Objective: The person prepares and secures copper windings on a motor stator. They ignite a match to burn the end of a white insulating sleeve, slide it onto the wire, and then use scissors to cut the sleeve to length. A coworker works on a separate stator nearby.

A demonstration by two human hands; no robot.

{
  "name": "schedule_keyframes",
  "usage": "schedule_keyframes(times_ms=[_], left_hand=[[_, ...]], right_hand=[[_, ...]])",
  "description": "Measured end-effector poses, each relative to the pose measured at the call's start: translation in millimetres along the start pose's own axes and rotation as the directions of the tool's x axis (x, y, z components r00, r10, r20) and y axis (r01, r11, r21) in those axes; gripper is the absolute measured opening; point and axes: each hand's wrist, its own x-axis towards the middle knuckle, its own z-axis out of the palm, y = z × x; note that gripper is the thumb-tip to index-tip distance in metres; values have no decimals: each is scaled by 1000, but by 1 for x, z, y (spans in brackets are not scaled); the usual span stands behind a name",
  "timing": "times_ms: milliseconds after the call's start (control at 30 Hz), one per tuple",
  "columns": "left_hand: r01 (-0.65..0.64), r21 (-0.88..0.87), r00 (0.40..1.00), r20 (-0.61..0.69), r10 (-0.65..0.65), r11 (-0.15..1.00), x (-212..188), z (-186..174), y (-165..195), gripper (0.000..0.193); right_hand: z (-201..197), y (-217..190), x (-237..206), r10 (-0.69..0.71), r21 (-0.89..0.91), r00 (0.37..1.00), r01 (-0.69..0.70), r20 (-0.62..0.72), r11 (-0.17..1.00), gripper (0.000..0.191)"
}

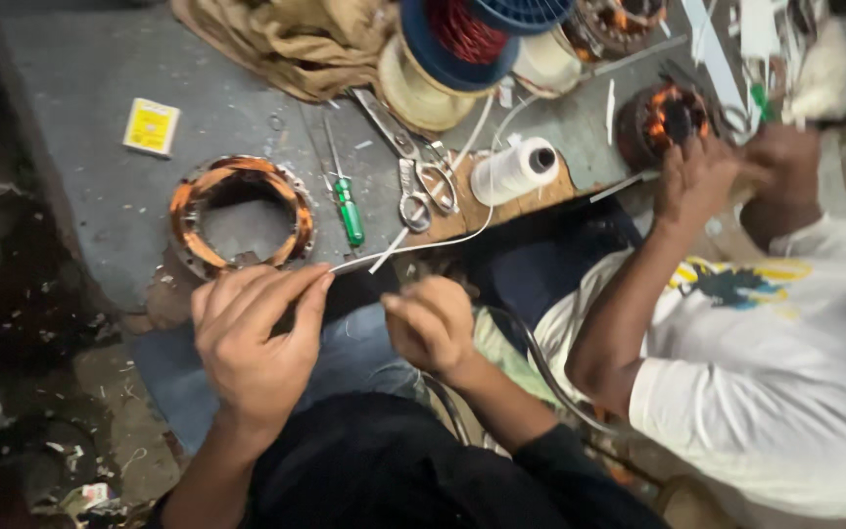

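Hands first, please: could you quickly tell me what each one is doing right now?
Left hand: closed, pinching the end of a thin white cord.
Right hand: closed in a loose fist; contents cannot be told.

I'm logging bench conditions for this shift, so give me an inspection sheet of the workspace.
Surface: grey bench, littered with scraps.
Job's things: white string pinched by left hand; right hand closed beside it; copper-wound stator nearby.
Clutter: green screwdriver, scissors, white thread spool, yellow box, tan cloth.
Cables: red wire reel.
Surroundings: a co-worker's hand at a second stator; debris on floor.
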Motion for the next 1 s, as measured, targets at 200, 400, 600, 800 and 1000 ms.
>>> schedule_keyframes(times_ms=[200,400,600,800,1000], left_hand=[[1,10,998,-63,0,1000,1,7,1,13],[5,-27,995,-96,-8,1000,3,13,8,12],[29,-85,995,-92,-37,996,5,13,9,11],[71,-137,995,-55,-79,988,8,21,5,11],[47,-117,999,-20,-50,992,8,27,11,12]], right_hand=[[13,45,12,303,-180,919,-263,251,948,38],[8,60,54,378,-194,822,-326,426,925,52],[-22,44,12,447,-268,827,-371,340,889,59],[-21,24,-90,730,106,442,-882,521,458,84],[-14,6,-103,411,498,612,-790,676,358,120]])
